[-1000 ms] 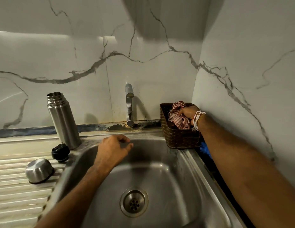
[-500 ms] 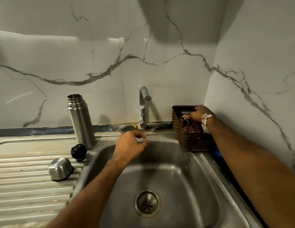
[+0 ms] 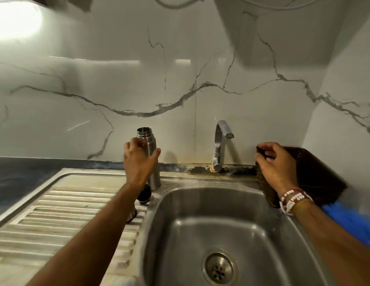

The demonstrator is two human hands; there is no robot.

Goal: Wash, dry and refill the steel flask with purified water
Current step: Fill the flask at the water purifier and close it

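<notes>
Two grips: left fingers (image 3: 135, 142) wrap the cylindrical steel flask (image 3: 154, 176), right fingers (image 3: 263, 160) clutch the woven basket (image 3: 316, 174).

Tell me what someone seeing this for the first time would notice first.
First the open flask, upright on the steel ledge left of the sink, with the left grip wrapped round it. Next the right grip, beads at its wrist, holding the near corner of the dark basket to the right of the tap. No water runs from the tap.
</notes>
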